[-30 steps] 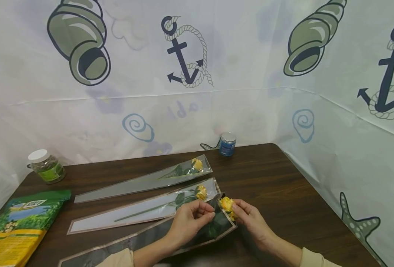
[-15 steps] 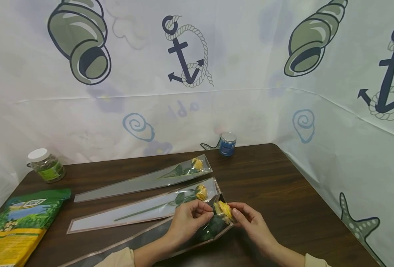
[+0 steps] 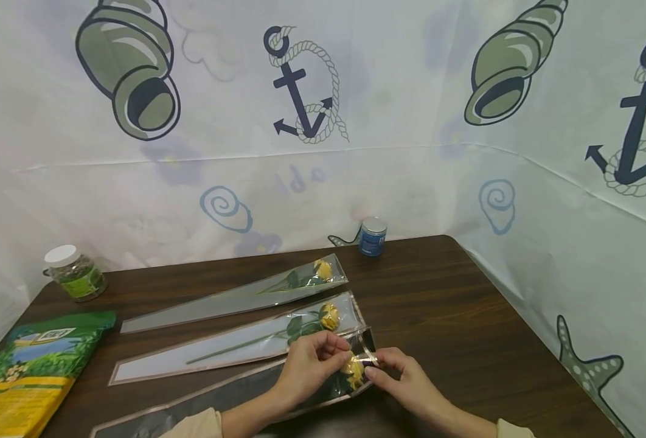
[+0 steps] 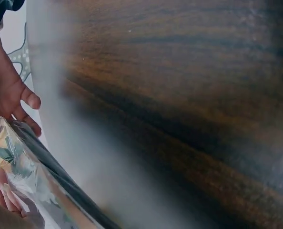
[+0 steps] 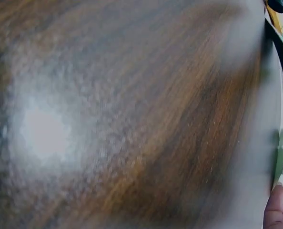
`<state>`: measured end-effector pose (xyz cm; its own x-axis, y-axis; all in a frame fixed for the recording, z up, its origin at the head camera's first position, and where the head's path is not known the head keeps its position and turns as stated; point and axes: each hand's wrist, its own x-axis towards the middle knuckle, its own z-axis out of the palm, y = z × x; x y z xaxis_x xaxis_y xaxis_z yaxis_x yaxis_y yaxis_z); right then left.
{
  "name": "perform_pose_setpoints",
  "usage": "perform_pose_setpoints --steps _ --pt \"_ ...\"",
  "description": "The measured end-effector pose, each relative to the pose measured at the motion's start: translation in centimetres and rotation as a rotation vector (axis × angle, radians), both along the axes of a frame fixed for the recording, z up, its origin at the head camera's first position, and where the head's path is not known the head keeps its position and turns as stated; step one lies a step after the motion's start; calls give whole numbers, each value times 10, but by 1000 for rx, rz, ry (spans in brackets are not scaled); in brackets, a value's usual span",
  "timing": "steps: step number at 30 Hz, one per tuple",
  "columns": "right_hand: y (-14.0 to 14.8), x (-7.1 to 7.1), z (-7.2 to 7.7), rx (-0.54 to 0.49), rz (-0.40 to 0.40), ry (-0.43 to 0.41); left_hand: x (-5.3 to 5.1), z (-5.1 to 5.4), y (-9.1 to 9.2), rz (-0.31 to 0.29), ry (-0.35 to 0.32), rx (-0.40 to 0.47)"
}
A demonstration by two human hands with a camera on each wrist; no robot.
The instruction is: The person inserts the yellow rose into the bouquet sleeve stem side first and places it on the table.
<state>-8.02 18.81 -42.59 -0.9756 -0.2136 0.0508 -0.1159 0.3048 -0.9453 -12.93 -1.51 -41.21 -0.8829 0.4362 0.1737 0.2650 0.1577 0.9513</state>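
Observation:
A long dark flower sleeve (image 3: pixel 246 386) with a clear front and pinkish border lies slanted at the front of the table. Its wide end sits between my hands, with a yellow artificial rose (image 3: pixel 353 372) inside. My left hand (image 3: pixel 309 368) pinches the sleeve's clear film near the bloom. With thumb and fingertips my right hand (image 3: pixel 407 380) grips the edge of the sleeve's wide end, close beside the rose. In the left wrist view the clear film (image 4: pixel 25 164) and the right fingers (image 4: pixel 31 101) show. A green leaf (image 5: pixel 280 162) appears by the right thumb in the right wrist view.
Two more sleeves, one white (image 3: pixel 153 366) and one grey (image 3: pixel 191 311), each with a yellow rose, lie behind. A seed bag (image 3: pixel 38 371) and a white-lidded jar (image 3: pixel 76 277) are at left. A blue tin (image 3: pixel 373 237) stands at the back.
The yellow rose has moved left, from the sleeve's mouth to inside it. My right hand has followed leftward and now grips the sleeve's edge. The left hand has stayed nearly still.

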Motion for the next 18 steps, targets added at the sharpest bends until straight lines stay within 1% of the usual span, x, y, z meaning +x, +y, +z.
perform_pose_setpoints --steps 2,5,7,10,13,16,18 --pt "0 -1 -2 -8 -9 -12 0 0 0 2 0 -11" --pt "0 -1 -4 -52 -28 -40 0 -1 -3 -4 4 -33" --pt "0 -2 -5 -82 -22 -56 -2 -3 -7 -12 18 -56" --pt "0 -1 -7 -109 7 -58 -4 -7 -18 -34 59 -126" --pt "0 -1 -8 -102 9 -58 -4 -10 -33 -70 131 -256" --pt "1 0 -8 -50 -8 -30 -2 -13 -48 -130 203 -437" --pt "2 0 -9 -1 -25 -16 0 -14 -55 -175 268 -568"
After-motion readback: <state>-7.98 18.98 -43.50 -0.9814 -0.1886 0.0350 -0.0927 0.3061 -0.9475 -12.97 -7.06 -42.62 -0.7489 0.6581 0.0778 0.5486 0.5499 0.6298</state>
